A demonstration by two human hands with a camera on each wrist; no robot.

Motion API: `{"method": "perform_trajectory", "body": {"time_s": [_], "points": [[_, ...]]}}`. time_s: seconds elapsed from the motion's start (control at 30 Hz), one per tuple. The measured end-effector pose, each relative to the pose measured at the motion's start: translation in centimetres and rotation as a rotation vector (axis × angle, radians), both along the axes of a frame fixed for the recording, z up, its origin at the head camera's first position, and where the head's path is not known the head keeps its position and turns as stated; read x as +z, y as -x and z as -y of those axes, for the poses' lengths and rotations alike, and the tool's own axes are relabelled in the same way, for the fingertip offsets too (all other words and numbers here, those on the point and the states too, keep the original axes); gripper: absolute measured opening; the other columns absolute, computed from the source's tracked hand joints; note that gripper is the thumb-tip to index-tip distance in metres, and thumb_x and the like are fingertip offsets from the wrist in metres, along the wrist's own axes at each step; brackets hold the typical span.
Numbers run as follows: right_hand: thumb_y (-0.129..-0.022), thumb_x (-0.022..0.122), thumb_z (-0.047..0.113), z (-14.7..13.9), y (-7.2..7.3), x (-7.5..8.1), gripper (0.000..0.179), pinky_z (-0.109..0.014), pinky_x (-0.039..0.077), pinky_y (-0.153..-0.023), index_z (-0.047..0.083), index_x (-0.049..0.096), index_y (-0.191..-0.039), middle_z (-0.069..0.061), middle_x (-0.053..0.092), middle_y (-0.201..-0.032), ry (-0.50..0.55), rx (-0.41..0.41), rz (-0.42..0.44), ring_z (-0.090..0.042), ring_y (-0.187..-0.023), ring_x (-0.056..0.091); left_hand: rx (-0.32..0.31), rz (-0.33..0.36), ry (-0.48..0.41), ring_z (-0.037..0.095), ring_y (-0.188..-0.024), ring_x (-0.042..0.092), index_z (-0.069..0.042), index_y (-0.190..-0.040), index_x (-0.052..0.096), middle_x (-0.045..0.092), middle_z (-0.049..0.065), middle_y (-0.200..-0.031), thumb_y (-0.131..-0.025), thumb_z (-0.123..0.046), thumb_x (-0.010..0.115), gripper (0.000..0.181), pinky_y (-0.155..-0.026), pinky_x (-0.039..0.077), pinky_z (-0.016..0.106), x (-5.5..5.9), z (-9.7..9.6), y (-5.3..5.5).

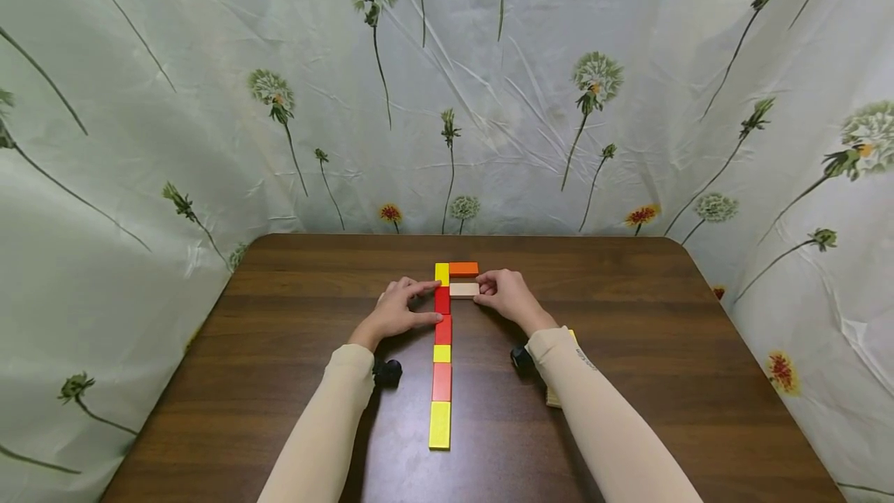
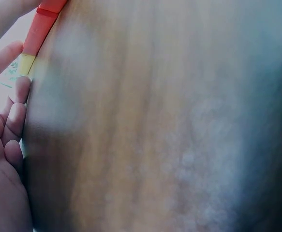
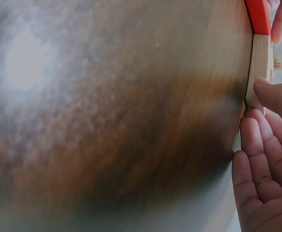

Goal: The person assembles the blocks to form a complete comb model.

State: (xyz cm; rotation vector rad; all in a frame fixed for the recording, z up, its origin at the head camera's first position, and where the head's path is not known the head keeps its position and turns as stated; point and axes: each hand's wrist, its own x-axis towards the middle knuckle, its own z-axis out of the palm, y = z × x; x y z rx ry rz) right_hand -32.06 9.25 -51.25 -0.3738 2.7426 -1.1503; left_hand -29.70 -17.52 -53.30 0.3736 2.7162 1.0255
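Observation:
A straight column of yellow and red blocks point(image 1: 441, 383) runs across the table toward its far edge. My left hand point(image 1: 396, 310) lies beside the column on its left, index finger and thumb extended and touching the blocks around a red block point(image 1: 442, 300). With thumb and fingers my right hand point(image 1: 508, 297) pinches the right end of a plain wooden block point(image 1: 463, 291). That block lies crosswise, its left end against the column; the right wrist view shows it meeting a red block point(image 3: 259, 17). Just beyond it, an orange block point(image 1: 464, 269) juts right from the far yellow block point(image 1: 442, 273).
Under the right forearm, more blocks point(image 1: 553, 397) are partly hidden by the sleeve. A dark wrist camera point(image 1: 387, 372) sits at the left wrist, another point(image 1: 521, 359) at the right. Behind the brown wooden table point(image 1: 314, 270) hangs a flowered curtain point(image 1: 489, 99).

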Motion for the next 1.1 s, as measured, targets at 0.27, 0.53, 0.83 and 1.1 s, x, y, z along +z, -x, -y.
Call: {"method": "perform_trajectory", "body": {"time_s": [0.27, 0.53, 0.83, 1.1], "points": [[-0.092, 0.085, 0.012, -0.9, -0.4, 0.2, 0.034, -0.035, 0.062, -0.089, -0.003, 0.076, -0.121, -0.011, 0.078, -0.099, 0.012, 0.017, -0.005, -0.017, -0.087, 0.070, -0.001, -0.002, -0.007, 0.027, -0.126, 0.046, -0.034, -0.155, 0.059, 0.059, 0.007, -0.134, -0.089, -0.051, 0.083, 0.072, -0.106, 0.041, 0.053, -0.1, 0.0, -0.1], [-0.092, 0.086, 0.014, -2.3, -0.5, 0.5, 0.034, -0.037, 0.062, -0.091, -0.003, 0.077, -0.120, -0.012, 0.078, -0.103, -0.009, 0.024, 0.015, -0.019, -0.090, 0.071, -0.008, -0.011, -0.012, 0.026, -0.126, 0.046, -0.033, -0.156, 0.058, 0.058, 0.007, -0.134, -0.090, -0.048, 0.084, 0.072, -0.106, 0.041, 0.052, -0.2, 0.0, -0.2], [-0.092, 0.086, 0.015, -4.5, -0.9, 0.8, 0.031, -0.037, 0.061, -0.089, -0.003, 0.077, -0.116, -0.011, 0.078, -0.100, -0.041, 0.027, 0.019, -0.018, -0.090, 0.072, -0.023, -0.042, -0.017, 0.030, -0.125, 0.046, -0.029, -0.155, 0.059, 0.059, 0.010, -0.134, -0.089, -0.052, 0.083, 0.074, -0.105, 0.040, 0.055, -0.5, 0.1, -0.1], [-0.092, 0.085, 0.016, -6.4, -1.4, 1.0, 0.034, -0.035, 0.059, -0.085, -0.004, 0.076, -0.118, -0.011, 0.077, -0.102, -0.067, 0.011, 0.057, -0.018, -0.091, 0.071, -0.028, -0.061, -0.016, 0.029, -0.124, 0.047, -0.027, -0.155, 0.060, 0.060, 0.009, -0.132, -0.089, -0.053, 0.084, 0.075, -0.104, 0.040, 0.053, -0.7, 0.3, 0.0]]}}
